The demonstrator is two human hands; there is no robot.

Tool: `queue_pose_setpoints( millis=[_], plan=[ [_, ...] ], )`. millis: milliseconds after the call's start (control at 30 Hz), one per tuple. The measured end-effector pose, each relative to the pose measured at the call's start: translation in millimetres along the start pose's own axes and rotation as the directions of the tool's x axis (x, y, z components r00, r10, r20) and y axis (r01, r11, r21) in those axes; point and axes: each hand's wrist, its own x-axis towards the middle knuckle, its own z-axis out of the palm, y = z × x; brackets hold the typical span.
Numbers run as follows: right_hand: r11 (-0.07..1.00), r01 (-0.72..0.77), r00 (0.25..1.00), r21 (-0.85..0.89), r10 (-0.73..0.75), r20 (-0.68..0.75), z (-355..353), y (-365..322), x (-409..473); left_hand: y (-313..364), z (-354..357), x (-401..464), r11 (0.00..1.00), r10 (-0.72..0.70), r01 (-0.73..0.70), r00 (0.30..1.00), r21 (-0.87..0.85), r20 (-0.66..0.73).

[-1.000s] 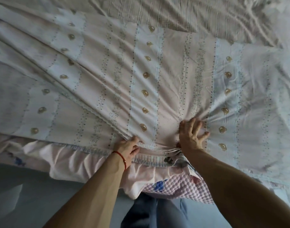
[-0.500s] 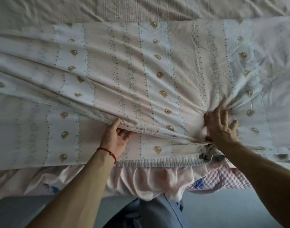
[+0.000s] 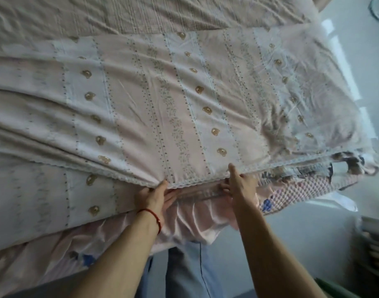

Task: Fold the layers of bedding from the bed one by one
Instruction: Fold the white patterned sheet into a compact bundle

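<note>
Hands at near bed edge: left hand (image 3: 155, 195) pinches the lace hem of the pink-and-white striped bear-print sheet (image 3: 184, 117); right hand (image 3: 240, 184) grips the same hem, thumb on top, fingers (image 3: 225, 187) beneath.

- Two bare hands are showing: the left hand (image 3: 154, 195) and the right hand (image 3: 241, 183).
- One red wrist cord (image 3: 152, 214) is sitting on the left wrist.
- One striped sheet (image 3: 184, 108) with a lace edge is lying on top.
- One pink waffle blanket (image 3: 302, 190) is peeking out.
- One beige undersheet (image 3: 141, 14) is showing beyond.
</note>
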Motion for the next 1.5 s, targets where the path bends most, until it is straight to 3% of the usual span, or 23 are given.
queue_pose_setpoints(
  millis=[167, 233, 367, 433, 600, 667, 767, 900, 1067, 1167, 1333, 1500],
  plan=[
    [0.932, -0.155, 0.981, 0.326, 0.108, 0.158, 19, 0, -2, 47, -27, 20, 0.995, -0.062, 0.072, 0.989, -0.073, 0.137],
    [0.919, -0.155, 0.984, 0.363, 0.111, 0.138, 21, 11, 8, 68, -41, 26, 0.986, -0.021, 0.044, 0.989, -0.158, 0.147],
    [0.959, -0.145, 0.988, 0.244, 0.154, -0.018, 15, 10, -13, 54, -69, 31, 0.994, 0.104, -0.099, 0.989, -0.049, 0.108],
    [0.944, -0.139, 0.990, 0.298, 0.124, 0.069, 21, 13, -23, 33, -79, 30, 0.997, 0.071, -0.067, 0.993, -0.043, 0.090],
    [0.911, -0.048, 0.992, 0.410, -0.003, 0.123, 64, 20, -47, 30, -90, 34, 0.999, 0.031, -0.033, 0.995, 0.025, 0.100],
    [0.859, -0.152, 0.956, 0.489, 0.002, 0.293, 79, 21, -63, 41, -91, 33, 0.996, 0.033, -0.041, 0.995, 0.084, 0.098],
    [0.847, -0.246, 0.917, 0.471, 0.046, 0.396, 94, 23, -80, 71, -97, 34, 0.997, 0.067, -0.069, 0.995, 0.018, 0.078],
    [0.851, -0.226, 0.931, 0.474, 0.045, 0.363, 90, 32, -80, 98, -113, 46, 0.987, 0.118, -0.116, 0.993, -0.107, 0.012],
    [0.849, -0.212, 0.954, 0.485, 0.072, 0.290, 95, 39, -84, 69, -146, 19, 0.968, 0.243, -0.248, 0.964, -0.040, -0.111],
    [0.854, -0.180, 0.966, 0.487, 0.061, 0.251, 110, 40, -94, 43, -165, 7, 0.977, 0.201, -0.206, 0.977, -0.065, -0.076],
    [0.875, -0.213, 0.923, 0.434, 0.034, 0.384, 138, 46, -127, 60, -174, 26, 0.998, 0.057, -0.057, 0.998, -0.008, -0.024],
    [0.883, -0.201, 0.928, 0.425, 0.032, 0.371, 142, 50, -130, 108, -187, 42, 0.987, 0.143, -0.149, 0.983, -0.055, -0.112]
  ],
)
